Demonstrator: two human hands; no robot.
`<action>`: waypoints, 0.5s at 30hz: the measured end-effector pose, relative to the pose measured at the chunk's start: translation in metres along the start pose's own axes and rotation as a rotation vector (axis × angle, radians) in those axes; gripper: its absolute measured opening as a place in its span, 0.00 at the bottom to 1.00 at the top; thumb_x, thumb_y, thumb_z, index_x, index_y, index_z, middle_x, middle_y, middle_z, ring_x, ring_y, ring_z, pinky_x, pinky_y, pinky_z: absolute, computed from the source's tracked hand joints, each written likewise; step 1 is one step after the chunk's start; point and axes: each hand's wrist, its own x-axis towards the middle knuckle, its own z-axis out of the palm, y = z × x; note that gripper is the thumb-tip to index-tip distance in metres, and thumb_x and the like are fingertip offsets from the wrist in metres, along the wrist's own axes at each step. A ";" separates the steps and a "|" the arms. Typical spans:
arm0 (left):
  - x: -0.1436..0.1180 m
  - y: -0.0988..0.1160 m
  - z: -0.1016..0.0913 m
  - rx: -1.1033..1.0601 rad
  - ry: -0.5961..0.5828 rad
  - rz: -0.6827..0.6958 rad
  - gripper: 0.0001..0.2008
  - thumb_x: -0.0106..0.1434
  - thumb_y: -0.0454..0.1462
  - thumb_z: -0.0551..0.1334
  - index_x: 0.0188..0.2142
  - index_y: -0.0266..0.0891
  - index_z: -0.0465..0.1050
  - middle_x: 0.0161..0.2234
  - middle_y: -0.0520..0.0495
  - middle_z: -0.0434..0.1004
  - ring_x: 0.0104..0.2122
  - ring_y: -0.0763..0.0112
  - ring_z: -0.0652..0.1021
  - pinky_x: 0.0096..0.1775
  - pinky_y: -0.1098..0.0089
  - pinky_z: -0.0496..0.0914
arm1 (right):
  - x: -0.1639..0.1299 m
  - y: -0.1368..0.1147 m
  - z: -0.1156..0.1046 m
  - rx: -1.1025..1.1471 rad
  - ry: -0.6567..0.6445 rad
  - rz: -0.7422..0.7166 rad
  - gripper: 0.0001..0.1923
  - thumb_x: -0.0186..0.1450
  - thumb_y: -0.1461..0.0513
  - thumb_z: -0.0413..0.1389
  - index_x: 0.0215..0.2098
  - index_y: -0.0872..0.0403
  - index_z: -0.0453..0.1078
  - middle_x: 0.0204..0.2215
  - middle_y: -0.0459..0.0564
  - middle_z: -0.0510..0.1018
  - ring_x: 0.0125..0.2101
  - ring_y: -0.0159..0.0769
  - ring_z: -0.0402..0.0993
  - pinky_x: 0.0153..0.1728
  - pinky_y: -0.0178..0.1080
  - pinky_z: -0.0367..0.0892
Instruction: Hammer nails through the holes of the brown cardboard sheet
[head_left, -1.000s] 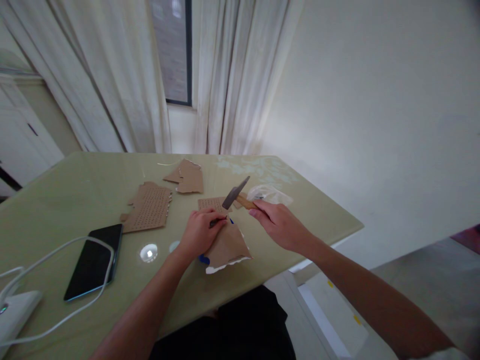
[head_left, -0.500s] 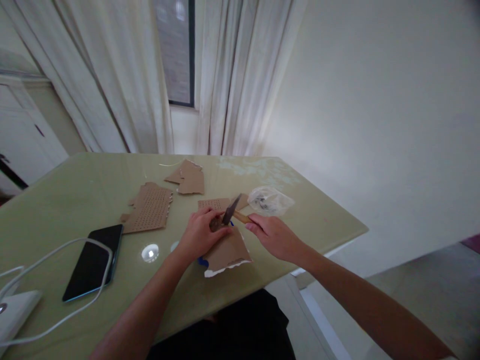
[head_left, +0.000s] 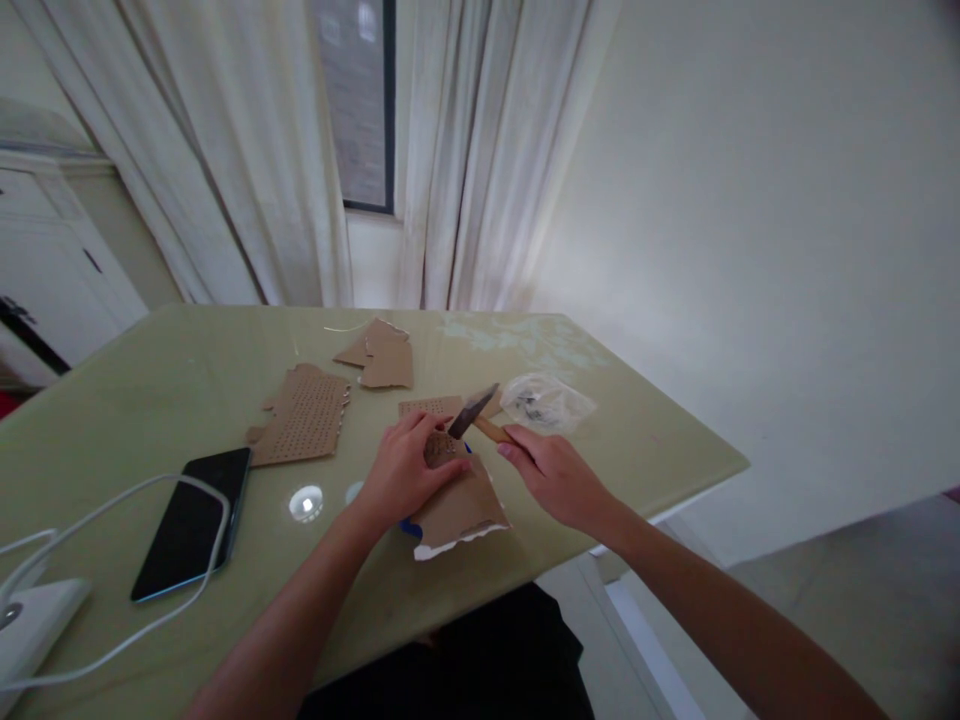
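Hammer (head_left: 472,411), dark-headed and wooden-handled

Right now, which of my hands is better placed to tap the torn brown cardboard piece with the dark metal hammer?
Your right hand, I think: it grips the dark metal hammer by its wooden handle, whereas your left hand lies spread on the torn brown cardboard piece, apparently steadying it.

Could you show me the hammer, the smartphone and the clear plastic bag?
Hammer (head_left: 472,411): head-camera view, on its metal head.
Smartphone (head_left: 187,528): head-camera view, on its dark screen.
Clear plastic bag (head_left: 551,403): head-camera view, on its crumpled middle.
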 end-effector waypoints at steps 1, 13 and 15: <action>0.000 0.000 0.000 -0.010 0.002 -0.001 0.27 0.62 0.43 0.78 0.59 0.44 0.80 0.53 0.42 0.83 0.54 0.48 0.81 0.60 0.49 0.73 | 0.000 0.000 0.000 0.018 0.026 -0.003 0.17 0.83 0.54 0.49 0.50 0.52 0.78 0.36 0.52 0.85 0.36 0.42 0.80 0.38 0.40 0.61; 0.013 -0.032 0.007 -0.725 0.415 -0.575 0.25 0.70 0.45 0.69 0.64 0.42 0.74 0.68 0.35 0.74 0.64 0.53 0.77 0.64 0.55 0.73 | 0.003 -0.001 0.005 -0.047 -0.088 0.014 0.17 0.84 0.53 0.49 0.52 0.53 0.78 0.33 0.51 0.84 0.34 0.42 0.79 0.36 0.40 0.58; 0.015 -0.036 0.010 -0.839 0.326 -0.643 0.22 0.68 0.44 0.71 0.58 0.39 0.77 0.59 0.34 0.82 0.56 0.54 0.84 0.56 0.58 0.78 | 0.004 -0.001 0.004 -0.076 -0.125 0.006 0.17 0.83 0.53 0.50 0.50 0.53 0.78 0.33 0.52 0.84 0.35 0.43 0.79 0.36 0.40 0.57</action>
